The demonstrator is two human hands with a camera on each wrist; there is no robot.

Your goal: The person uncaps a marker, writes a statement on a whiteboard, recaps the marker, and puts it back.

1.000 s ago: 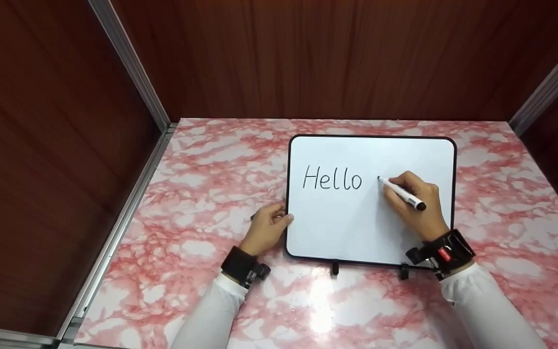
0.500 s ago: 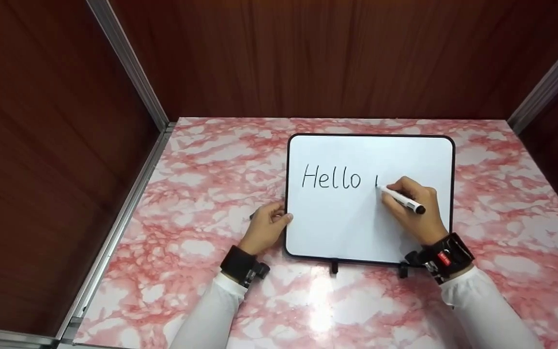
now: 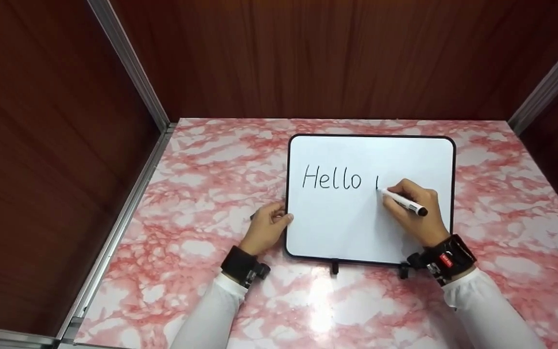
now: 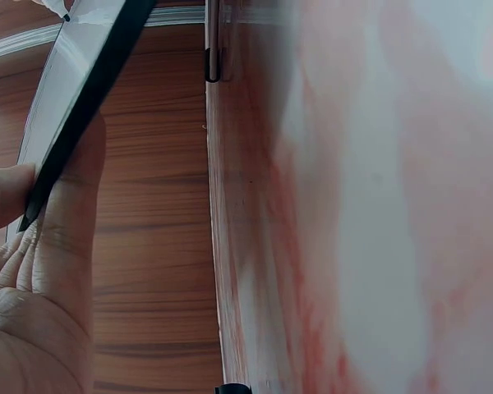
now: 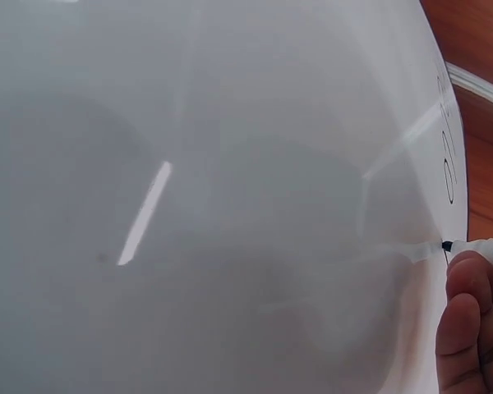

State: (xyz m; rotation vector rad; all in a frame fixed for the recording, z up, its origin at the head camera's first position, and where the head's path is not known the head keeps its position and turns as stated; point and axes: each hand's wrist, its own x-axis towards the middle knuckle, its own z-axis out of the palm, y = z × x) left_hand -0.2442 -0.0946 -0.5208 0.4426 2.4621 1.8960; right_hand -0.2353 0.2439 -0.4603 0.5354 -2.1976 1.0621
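A whiteboard (image 3: 337,223) with a black frame stands on the table, bearing the handwritten word "Hello" and a short vertical stroke to its right. My left hand (image 3: 265,229) grips its left edge, thumb on the front; the left wrist view shows the edge of the board (image 4: 74,90) between thumb and fingers. My right hand (image 3: 417,211) holds a white marker (image 3: 403,201) with a black end, its tip at the lower end of the stroke. In the right wrist view the dark marker tip (image 5: 448,245) meets the board, and part of the hand lies outside the picture.
Two black feet jut from under the board, the left foot (image 3: 335,267) and the right foot (image 3: 403,270). A small dark tip (image 3: 253,216) shows beside the left hand, its kind unclear. The red-and-white marbled table (image 3: 187,194) meets brown wood-look panels (image 3: 308,58) behind and at the sides.
The marker tip has moved down the board in my right hand, and a short vertical stroke has appeared right of "Hello". My left hand keeps its place on the edge.
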